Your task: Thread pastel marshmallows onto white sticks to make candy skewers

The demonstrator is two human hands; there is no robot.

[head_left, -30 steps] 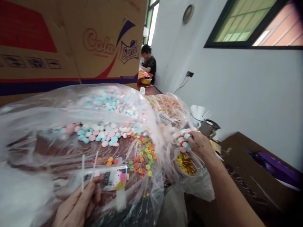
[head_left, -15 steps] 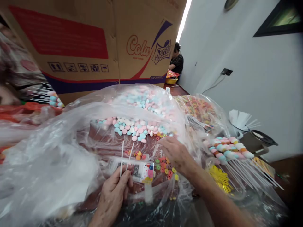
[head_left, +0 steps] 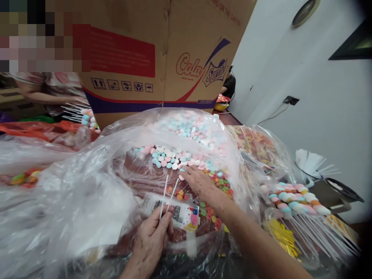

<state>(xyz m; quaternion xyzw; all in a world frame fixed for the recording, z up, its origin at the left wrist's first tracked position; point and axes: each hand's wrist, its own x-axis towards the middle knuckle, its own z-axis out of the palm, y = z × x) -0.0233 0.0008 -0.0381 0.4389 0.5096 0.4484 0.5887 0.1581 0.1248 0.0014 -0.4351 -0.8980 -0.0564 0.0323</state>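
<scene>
My left hand (head_left: 154,236) is closed around two thin white sticks (head_left: 164,195), which point up and slightly apart with bare tips. My right hand (head_left: 200,186) reaches forward, fingers stretched out, its fingertips at the near edge of a pile of pink, blue and white marshmallow sweets (head_left: 168,157). The tips seem to touch a blue and a pink sweet; the thumb is hidden. Small ring-shaped gummies (head_left: 213,217) lie beneath my right wrist, with a few more (head_left: 180,195) near the stick tips. Behind my left fingers lies a printed label in clear plastic (head_left: 186,217).
A big cardboard box (head_left: 130,93) stands behind the clear bag (head_left: 139,120) of sweets. At right are finished marshmallow skewers (head_left: 302,197), gold ties (head_left: 283,238), a bag of gummies (head_left: 255,141) and a pitcher (head_left: 337,193). Another person's arm (head_left: 43,97) shows at left.
My right hand has moved left and forward from beside the gummies to the marshmallow pile. The left hand still holds both sticks. The view has shifted left.
</scene>
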